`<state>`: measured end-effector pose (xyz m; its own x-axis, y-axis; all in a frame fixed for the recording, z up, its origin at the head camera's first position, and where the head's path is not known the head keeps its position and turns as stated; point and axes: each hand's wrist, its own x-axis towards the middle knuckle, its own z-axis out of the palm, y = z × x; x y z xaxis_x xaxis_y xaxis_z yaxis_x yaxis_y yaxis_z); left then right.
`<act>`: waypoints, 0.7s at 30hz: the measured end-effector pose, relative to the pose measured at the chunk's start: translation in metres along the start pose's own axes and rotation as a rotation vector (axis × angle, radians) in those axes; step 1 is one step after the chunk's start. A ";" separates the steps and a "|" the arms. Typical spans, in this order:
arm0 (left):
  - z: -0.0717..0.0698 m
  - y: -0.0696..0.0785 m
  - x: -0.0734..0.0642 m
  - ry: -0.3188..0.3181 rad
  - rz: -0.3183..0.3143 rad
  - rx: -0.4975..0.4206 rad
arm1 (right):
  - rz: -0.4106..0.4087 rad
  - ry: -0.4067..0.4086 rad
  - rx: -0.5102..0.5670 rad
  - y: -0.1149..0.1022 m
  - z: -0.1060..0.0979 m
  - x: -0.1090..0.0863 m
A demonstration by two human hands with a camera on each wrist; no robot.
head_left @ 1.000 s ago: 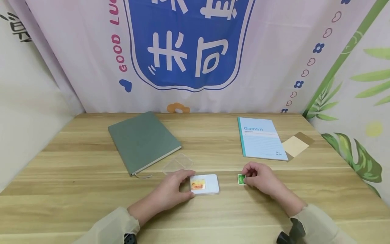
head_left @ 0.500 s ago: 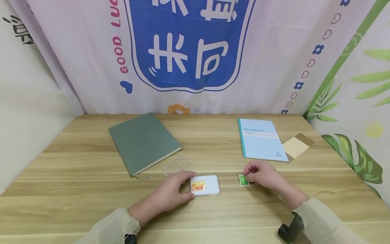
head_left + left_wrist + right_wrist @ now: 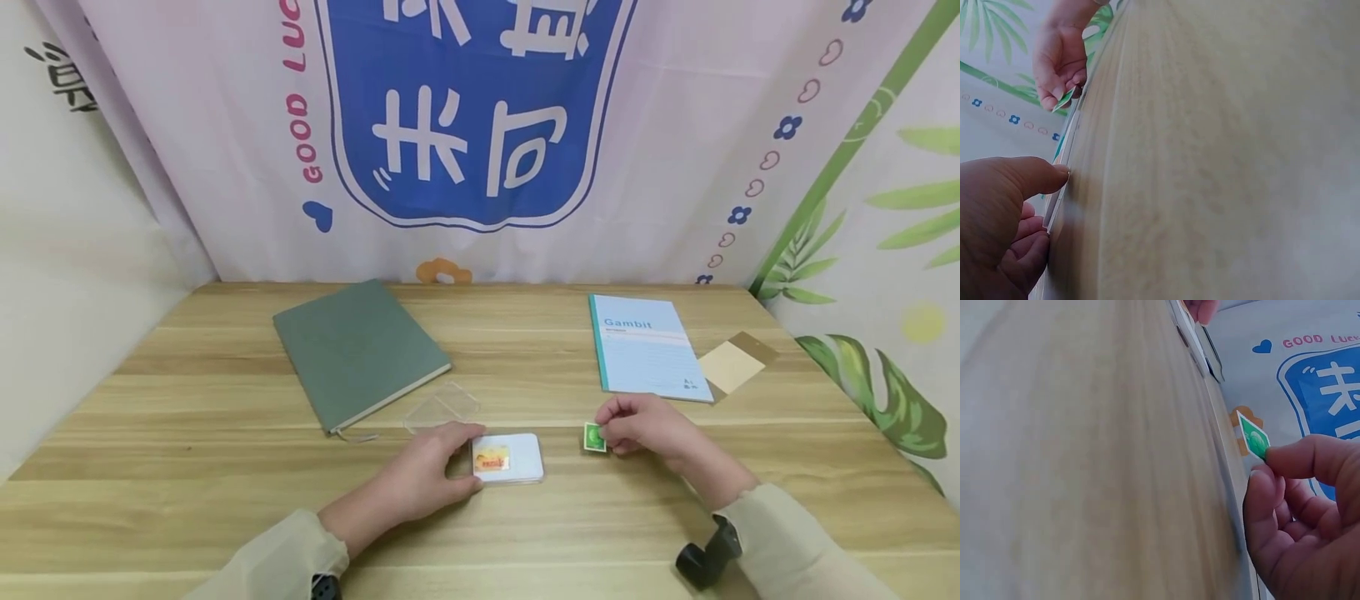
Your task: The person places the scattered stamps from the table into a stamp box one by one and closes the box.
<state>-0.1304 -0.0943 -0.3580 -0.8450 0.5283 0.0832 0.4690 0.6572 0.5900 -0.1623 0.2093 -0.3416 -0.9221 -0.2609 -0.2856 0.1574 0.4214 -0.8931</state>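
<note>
A small green stamp with a white border (image 3: 595,437) is pinched by one edge between the thumb and forefinger of my right hand (image 3: 648,432). In the right wrist view the stamp (image 3: 1254,438) stands tilted, above the tabletop. To its left lies a thin white rounded rectangular case or card (image 3: 525,457), bearing a yellow and orange stamp (image 3: 492,458) on its left half. My left hand (image 3: 416,475) holds this white piece on the table, thumb at its near edge and fingers at its far edge. Some left fingers are hidden in the head view.
Behind the left hand lies a clear plastic cover (image 3: 442,407). A green hardcover notebook (image 3: 363,354) rests at the back left. A pale blue notebook (image 3: 648,346) lies at the back right, beside a beige and brown card (image 3: 731,365). A printed cloth (image 3: 255,167) hangs behind the table.
The right hand has lifted and tilted the green stamp and shifted it slightly left over the last half second. The left hand keeps its hold on the white piece. The head view has shifted slightly.
</note>
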 end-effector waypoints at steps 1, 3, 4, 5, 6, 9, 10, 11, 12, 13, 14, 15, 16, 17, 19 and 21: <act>0.000 0.000 0.000 -0.001 0.001 0.000 | -0.001 -0.003 0.002 -0.001 0.001 0.000; 0.001 0.000 0.000 -0.001 0.001 0.006 | 0.003 -0.007 0.004 -0.004 0.004 0.001; 0.001 0.000 0.000 -0.001 0.003 0.008 | 0.004 -0.009 0.006 -0.005 0.005 0.001; 0.001 0.000 0.000 -0.001 0.003 0.011 | 0.001 -0.014 0.008 -0.006 0.006 0.001; 0.001 0.000 0.000 -0.002 0.004 0.012 | -0.001 -0.019 0.013 -0.006 0.007 0.002; 0.001 0.000 0.000 -0.004 0.010 0.022 | -0.004 -0.025 0.019 -0.008 0.010 0.003; 0.001 0.000 0.000 -0.006 0.011 0.025 | -0.008 -0.028 0.021 -0.009 0.011 0.004; 0.001 0.000 0.000 -0.010 0.010 0.027 | -0.008 -0.030 0.022 -0.009 0.013 0.004; 0.001 0.000 0.000 -0.012 0.009 0.030 | -0.008 -0.032 0.019 -0.010 0.014 0.005; 0.001 0.000 0.000 -0.014 0.008 0.033 | -0.008 -0.034 0.015 -0.011 0.015 0.005; 0.002 0.001 0.000 -0.015 0.006 0.035 | -0.009 -0.036 0.010 -0.012 0.016 0.006; 0.002 0.001 0.000 -0.016 0.003 0.037 | -0.007 -0.036 0.006 -0.013 0.017 0.007; 0.001 0.001 0.000 -0.016 0.001 0.039 | -0.008 -0.038 0.001 -0.014 0.018 0.007; 0.001 0.001 0.000 -0.017 -0.001 0.043 | -0.008 -0.040 -0.004 -0.015 0.019 0.008; 0.001 0.002 0.000 -0.015 -0.002 0.049 | -0.012 -0.045 -0.015 -0.016 0.022 0.009; 0.001 0.002 -0.001 -0.015 -0.002 0.056 | -0.022 -0.056 -0.021 -0.018 0.025 0.010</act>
<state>-0.1288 -0.0929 -0.3572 -0.8420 0.5350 0.0695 0.4813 0.6868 0.5446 -0.1659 0.1774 -0.3373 -0.9041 -0.3179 -0.2856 0.1296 0.4328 -0.8921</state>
